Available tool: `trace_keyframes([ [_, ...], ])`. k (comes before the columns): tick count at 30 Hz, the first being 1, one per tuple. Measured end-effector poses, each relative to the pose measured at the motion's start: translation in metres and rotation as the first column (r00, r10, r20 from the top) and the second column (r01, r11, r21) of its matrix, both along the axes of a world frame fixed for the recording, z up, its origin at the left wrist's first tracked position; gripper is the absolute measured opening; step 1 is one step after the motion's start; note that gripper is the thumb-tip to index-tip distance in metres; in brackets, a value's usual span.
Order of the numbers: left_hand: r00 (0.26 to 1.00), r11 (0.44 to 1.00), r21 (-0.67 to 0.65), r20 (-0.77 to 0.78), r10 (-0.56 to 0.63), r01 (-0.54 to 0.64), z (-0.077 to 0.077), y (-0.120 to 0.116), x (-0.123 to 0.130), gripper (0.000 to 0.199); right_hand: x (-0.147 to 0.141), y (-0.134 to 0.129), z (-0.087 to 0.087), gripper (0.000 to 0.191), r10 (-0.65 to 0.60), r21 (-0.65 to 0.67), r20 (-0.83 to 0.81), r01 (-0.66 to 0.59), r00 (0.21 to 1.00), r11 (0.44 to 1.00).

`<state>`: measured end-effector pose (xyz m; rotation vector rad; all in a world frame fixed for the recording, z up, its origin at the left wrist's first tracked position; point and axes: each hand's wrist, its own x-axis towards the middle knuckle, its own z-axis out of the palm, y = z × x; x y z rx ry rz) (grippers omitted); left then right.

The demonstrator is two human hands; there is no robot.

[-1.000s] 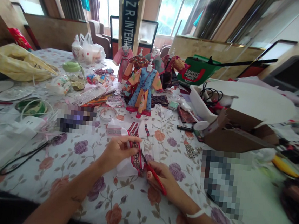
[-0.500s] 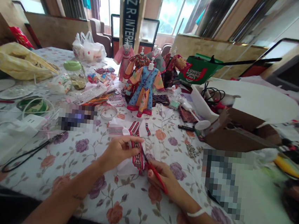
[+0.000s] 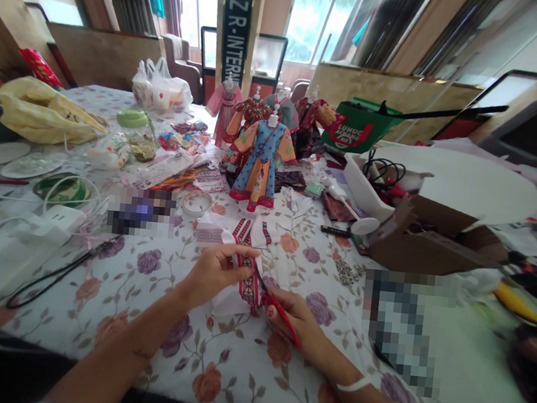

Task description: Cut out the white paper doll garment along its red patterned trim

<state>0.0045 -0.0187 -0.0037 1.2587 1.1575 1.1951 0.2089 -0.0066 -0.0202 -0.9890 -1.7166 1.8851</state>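
Note:
My left hand (image 3: 215,274) pinches a strip of white fabric with a red and black woven pattern (image 3: 248,283) between thumb and fingers. My right hand (image 3: 294,319) is closed around red-handled scissors (image 3: 287,325), whose blades lie along the right edge of the fabric. More white cloth pieces with red patterned bands (image 3: 242,229) rest on the table just past my left hand. Beyond them stands a small doll form in a blue and orange dress (image 3: 259,162), with several other dressed forms behind it.
A flowered tablecloth (image 3: 206,379) covers the table. Right of my hands are a cardboard box (image 3: 436,236) and a white bin (image 3: 367,186). To the left lie a white power strip with cables (image 3: 57,225), a roll of tape (image 3: 197,203) and a green-lidded jar (image 3: 137,135).
The view has shifted very slightly. Both hands, the fabric and the scissors keep nearly the same positions.

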Motion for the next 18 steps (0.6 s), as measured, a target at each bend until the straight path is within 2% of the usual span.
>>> trace_keyframes([
  [6,1.000,1.000,0.002,0.006,-0.003,0.003,0.002,-0.001,0.000,0.033,-0.002,0.001,-0.001,0.055,-0.011,0.026,0.013,0.011,1.000,1.000],
  [11,0.998,1.000,-0.002,0.067,-0.011,0.011,0.008,-0.001,0.001,0.034,-0.003,0.002,-0.001,0.056,-0.013,0.091,0.016,0.011,1.000,0.996],
  [18,0.996,0.996,0.017,-0.034,0.082,-0.082,0.011,-0.001,0.000,0.027,-0.004,0.002,0.004,0.056,0.001,0.102,0.033,-0.005,0.999,0.995],
])
